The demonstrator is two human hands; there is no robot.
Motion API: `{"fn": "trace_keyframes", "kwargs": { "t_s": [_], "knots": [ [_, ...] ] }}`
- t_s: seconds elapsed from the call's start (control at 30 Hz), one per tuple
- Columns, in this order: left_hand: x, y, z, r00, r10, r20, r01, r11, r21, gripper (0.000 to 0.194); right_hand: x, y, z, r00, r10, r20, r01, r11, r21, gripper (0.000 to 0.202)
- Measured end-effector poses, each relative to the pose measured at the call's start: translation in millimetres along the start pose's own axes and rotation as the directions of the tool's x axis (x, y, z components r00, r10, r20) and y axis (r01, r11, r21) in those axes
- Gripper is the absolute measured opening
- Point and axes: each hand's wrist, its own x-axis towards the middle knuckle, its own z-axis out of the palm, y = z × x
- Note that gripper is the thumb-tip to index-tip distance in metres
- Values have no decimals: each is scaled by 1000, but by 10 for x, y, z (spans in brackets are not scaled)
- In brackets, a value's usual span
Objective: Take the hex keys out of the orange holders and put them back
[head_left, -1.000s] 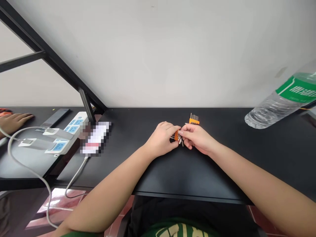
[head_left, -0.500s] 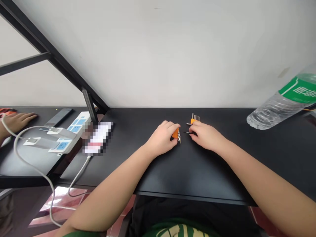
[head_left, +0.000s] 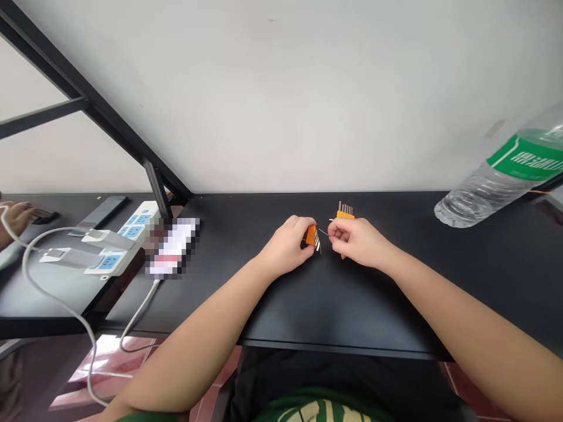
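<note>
Left hand (head_left: 285,246): orange hex-key holder (head_left: 311,235), pinched; right hand (head_left: 363,243), at the holder's 3 o'clock: slim hex key (head_left: 324,232), apparently light, stiff, slippery, best gripped at its 4-o'clock end.

A pale, plain wall (head_left: 281,105) is rising behind a long black desk (head_left: 272,310), whose back edge is running along it. A dark metal frame (head_left: 114,138) is slanting down on the left side, its crossbar reaching outward, and another black desktop (head_left: 39,293) is stretching beyond it. Soft light is spreading a dull sheen over both surfaces. Below, reddish tiles (head_left: 105,357) are showing glossy reflections, pale lines dividing them.
</note>
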Motion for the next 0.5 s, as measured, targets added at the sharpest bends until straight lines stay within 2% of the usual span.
{"fn": "trace_keyframes", "kwargs": {
  "t_s": [0.07, 0.3, 0.5],
  "knots": [
    [2, 8, -2, 1000, 14, -4, -14, 1000, -1, 46, 3, -8, 11, 1000, -8, -15, 9, 999, 54, 5],
    [-6, 29, 5, 998, 60, 1, -60, 998, -26, 46, -2, 8, 24, 1000, 3, -18, -1, 996, 86, 4],
    [-8, 16, -3, 998, 64, -5, -64, 998, -16, 46, -12, -4, 4, 999, -2, -32, 3, 999, 33, 4]
  ]
}}
